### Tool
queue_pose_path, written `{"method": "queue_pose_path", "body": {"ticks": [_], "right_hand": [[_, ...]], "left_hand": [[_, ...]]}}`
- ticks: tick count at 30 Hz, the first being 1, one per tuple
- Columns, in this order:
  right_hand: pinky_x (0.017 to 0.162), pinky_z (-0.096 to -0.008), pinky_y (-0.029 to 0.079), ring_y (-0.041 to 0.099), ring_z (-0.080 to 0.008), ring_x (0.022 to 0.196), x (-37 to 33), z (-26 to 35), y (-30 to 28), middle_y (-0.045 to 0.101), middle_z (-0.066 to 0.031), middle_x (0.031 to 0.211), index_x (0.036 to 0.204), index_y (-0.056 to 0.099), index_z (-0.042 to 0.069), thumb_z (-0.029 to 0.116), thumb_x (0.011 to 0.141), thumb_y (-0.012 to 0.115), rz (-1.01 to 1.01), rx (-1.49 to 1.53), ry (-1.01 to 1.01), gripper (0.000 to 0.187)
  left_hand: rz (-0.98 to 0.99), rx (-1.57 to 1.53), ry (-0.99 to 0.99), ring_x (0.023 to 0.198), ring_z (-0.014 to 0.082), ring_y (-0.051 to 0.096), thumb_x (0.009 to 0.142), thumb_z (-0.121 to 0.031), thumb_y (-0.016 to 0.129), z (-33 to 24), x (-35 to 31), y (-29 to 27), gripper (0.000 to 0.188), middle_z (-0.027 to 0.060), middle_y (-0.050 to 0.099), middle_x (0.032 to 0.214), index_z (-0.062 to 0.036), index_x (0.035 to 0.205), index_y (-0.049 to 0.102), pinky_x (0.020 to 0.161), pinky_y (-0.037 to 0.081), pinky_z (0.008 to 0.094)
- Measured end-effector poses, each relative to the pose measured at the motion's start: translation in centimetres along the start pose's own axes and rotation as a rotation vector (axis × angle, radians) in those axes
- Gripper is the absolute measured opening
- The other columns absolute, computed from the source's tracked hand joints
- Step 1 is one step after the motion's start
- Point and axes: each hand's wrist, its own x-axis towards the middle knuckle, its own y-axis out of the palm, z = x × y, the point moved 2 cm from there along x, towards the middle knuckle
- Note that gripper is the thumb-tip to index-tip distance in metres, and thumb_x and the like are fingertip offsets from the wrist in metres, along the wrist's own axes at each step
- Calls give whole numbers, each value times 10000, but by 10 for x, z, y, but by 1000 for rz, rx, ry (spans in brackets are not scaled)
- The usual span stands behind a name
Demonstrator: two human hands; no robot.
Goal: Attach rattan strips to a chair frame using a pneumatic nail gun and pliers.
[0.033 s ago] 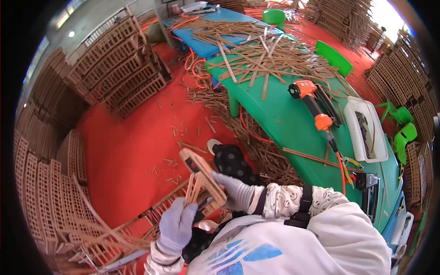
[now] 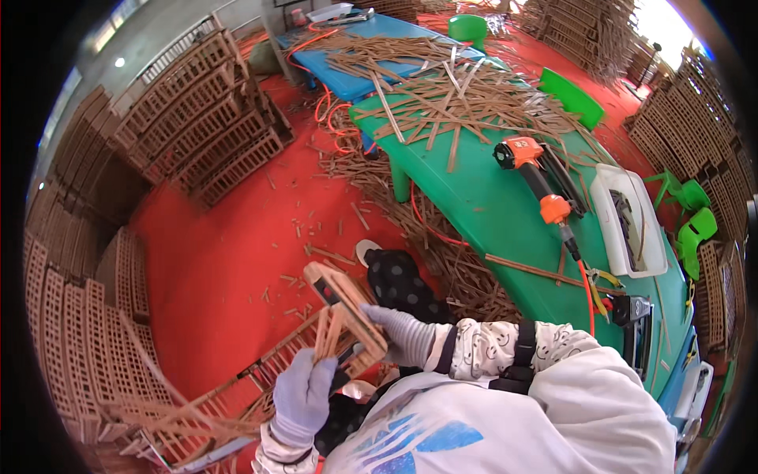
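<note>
In front of my body, my left hand, in a pale glove, is closed around a few short wooden strips that stick up from its fingers. My right hand, also gloved, grips the side of a long wooden piece with a dark opening. The strips overlap this piece, and its lower end comes close to my left fingertips. Whether the strips touch it is hard to tell. A slatted wooden frame lies below and behind my left hand.
The green table at right holds an orange and black nail gun, a pile of wooden strips, a white bin and yellow-handled pliers. Slatted panels stand stacked at left. An orange hose trails off the table.
The wooden piece and the strips have shifted very slightly, with the strips turned a little in my left fingers. The whole view has drifted a few pixels left.
</note>
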Motion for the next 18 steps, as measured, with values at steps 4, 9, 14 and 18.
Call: {"method": "queue_pose_path", "body": {"ticks": [4,9,14,18], "right_hand": [[660,-330,528,618,-195,720,22,-6,-3,629,-111,858,1018,563,57,332,894,482,-81,-14,21,312],[724,-275,465,573,-119,784,69,44,-8,627,-61,853,947,587,69,237,851,554,61,-294,-93,196],[709,-373,472,577,-298,792,5,144,-16,585,-137,856,940,594,80,256,747,609,-307,-1937,-1280,262],[869,-353,419,521,-273,1050,-74,234,-55,539,-132,1145,1171,501,86,358,789,566,-1159,-2020,-1194,473]], "left_hand": [[-111,-3,-124,446,306,509,848,-165,545,9,-20,20,135,153,505,529,-33,825,563,420,363,365],[-307,179,-48,521,362,537,851,-191,547,61,7,74,136,177,547,601,-56,843,550,468,398,432],[-57,-287,-616,576,187,554,824,-206,562,142,18,77,221,136,563,605,3,752,556,547,415,325],[24,-756,-703,617,96,558,811,-134,600,159,10,72,173,65,624,730,35,846,612,571,452,233]]}}
